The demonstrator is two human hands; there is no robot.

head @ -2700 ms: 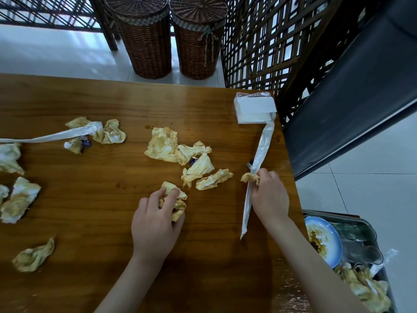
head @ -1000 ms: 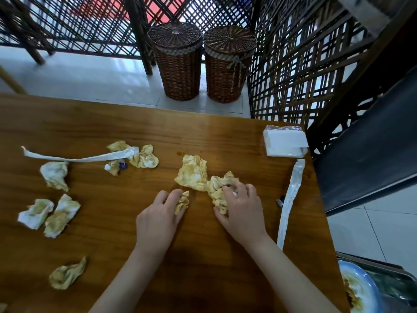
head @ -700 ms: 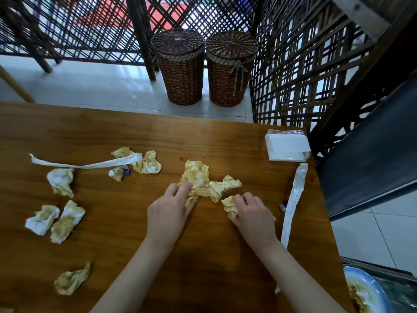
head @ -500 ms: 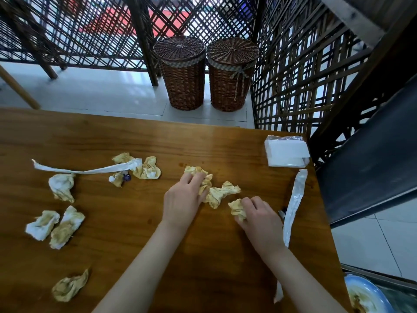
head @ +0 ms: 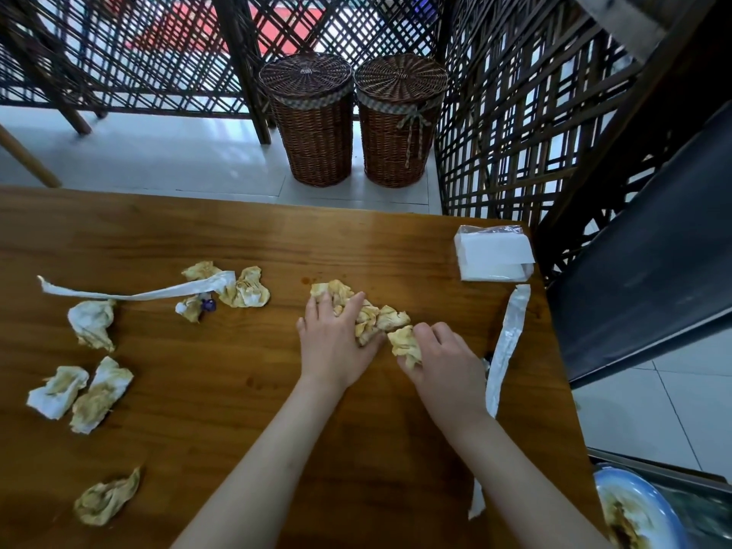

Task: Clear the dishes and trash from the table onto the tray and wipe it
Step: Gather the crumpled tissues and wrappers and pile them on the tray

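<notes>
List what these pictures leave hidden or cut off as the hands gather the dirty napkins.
- Head view: the tray is cut off by the bottom right corner; only a rim strip shows.
- The blue-rimmed plate is cropped there too.
- The napkins under the left hand are partly covered by it.
- The right hand curls round a wad; its palm side is hidden.
- The small purple thing is too small to name.

Blue-rimmed plate [head: 641, 509] cut by bottom right corner; napkin pile [head: 366, 315] partly under left hand [head: 336, 342]; tray [head: 673, 475] mostly out of frame
</notes>
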